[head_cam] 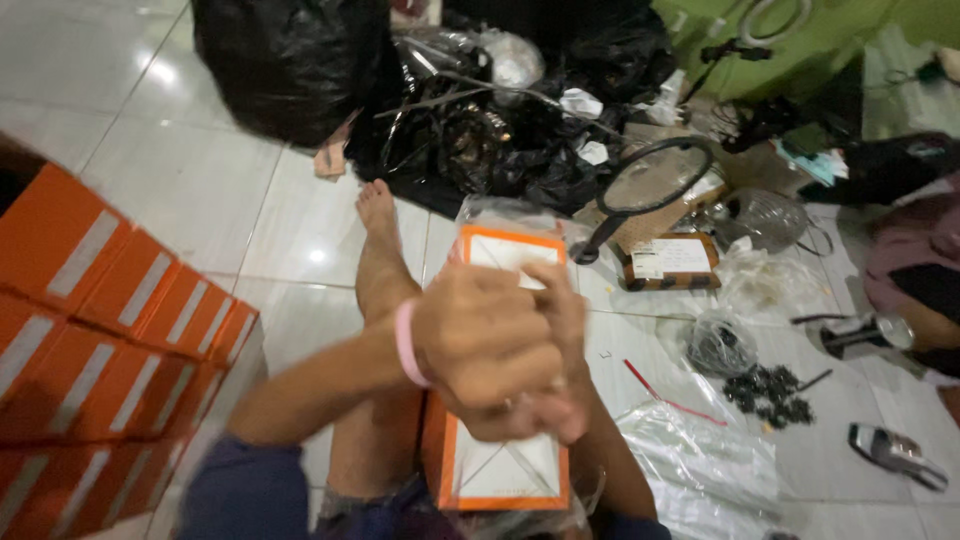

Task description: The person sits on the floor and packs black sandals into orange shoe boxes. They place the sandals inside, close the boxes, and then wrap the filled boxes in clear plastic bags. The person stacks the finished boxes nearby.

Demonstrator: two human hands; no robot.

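Your left hand (480, 345) and right hand (555, 390) have their fingers closed together on the box (500, 470). It rests on your lap, long axis pointing away from you.

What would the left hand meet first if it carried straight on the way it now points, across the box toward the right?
Probably the right hand: the left hand with the pink wristband already overlaps it above the orange and white box. Which lies nearer the camera is unclear in the motion blur.
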